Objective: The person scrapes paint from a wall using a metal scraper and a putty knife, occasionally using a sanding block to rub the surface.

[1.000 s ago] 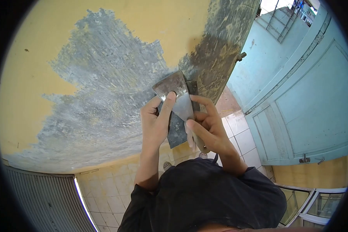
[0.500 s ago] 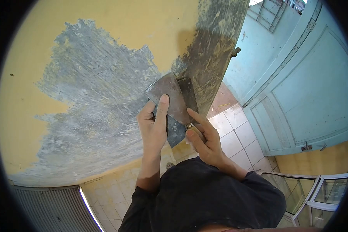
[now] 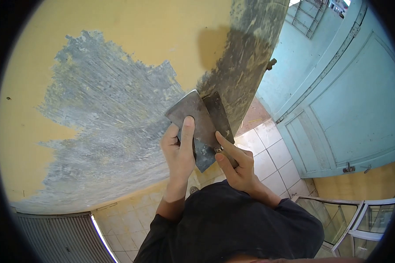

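Two flat tools overlap in front of the wall. On top is a wide brownish metal scraper (image 3: 196,115), its bright edge toward the upper left. My right hand (image 3: 239,165) is closed round its handle, one finger stretched along the blade. Beneath it lies a dark square plate (image 3: 205,155), crossing at an angle; my left hand (image 3: 180,151) grips it, thumb laid on the scraper's blade. The hidden fingers are behind the plate. Behind the tools, the yellow wall (image 3: 158,26) bears a rough grey scraped patch (image 3: 105,92) and a darker streaked band along its right edge.
A light blue door (image 3: 351,105) with a bolt stands at the right. White floor tiles (image 3: 267,162) show below the wall's edge. Glazed frames (image 3: 360,219) lean at the lower right, and a grey corrugated shutter (image 3: 66,236) is at the lower left.
Both hands and the two tools have shifted slightly right and down in view. More of the dark plate shows at the right of the scraper. The view has moved a little too.
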A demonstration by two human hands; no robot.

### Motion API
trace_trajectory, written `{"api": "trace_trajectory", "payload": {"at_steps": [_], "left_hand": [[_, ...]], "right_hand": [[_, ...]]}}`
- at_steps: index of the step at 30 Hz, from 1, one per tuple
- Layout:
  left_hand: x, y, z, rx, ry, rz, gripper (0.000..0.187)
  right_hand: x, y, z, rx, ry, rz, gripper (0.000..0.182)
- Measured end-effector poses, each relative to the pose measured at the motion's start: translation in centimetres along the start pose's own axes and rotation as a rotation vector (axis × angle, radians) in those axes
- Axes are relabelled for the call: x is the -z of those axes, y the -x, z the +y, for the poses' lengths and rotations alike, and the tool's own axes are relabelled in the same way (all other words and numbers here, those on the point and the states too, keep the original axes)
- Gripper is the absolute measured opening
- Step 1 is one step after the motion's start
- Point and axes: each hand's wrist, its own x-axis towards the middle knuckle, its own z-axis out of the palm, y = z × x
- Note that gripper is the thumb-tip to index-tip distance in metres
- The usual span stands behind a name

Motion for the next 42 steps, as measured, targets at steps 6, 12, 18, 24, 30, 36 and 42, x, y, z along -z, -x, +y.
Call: {"api": "trace_trajectory", "payload": {"at_steps": [6,12,18,24,30,36,42], "left_hand": [[0.3,0.0,-0.1,-0.002,-0.008,-0.013,0.022],[-0.1,0.0,0.1,0.009,-0.014,0.019,0.026],[-0.2,0.1,0.0,0.002,-0.017,0.036,0.026],[0.3,0.2,0.0,0.000,-0.048,0.001,0.022],[0.4,0.2,-0.1,-0.017,-0.058,-0.018,0.023],[0.1,0.2,-0.2,0.011,-0.027,0.007,0.025],[0.4,0.2,0.0,0.010,-0.054,-0.013,0.025]], "right_hand": [[0.2,-0.3,0.1,0.021,0.033,-0.022,0.049],[0.2,-0.3,0.4,0.039,0.020,-0.022,0.050],[0.5,-0.4,0.4,0.028,0.014,-0.041,0.050],[0.2,-0.3,0.5,0.047,-0.005,-0.037,0.051],[-0.1,-0.6,0.8,0.080,-0.023,-0.019,0.051],[0.2,-0.7,0.7,0.076,-0.010,-0.030,0.050],[0.3,-1.1,0.1,0.087,-0.002,-0.025,0.050]]}}
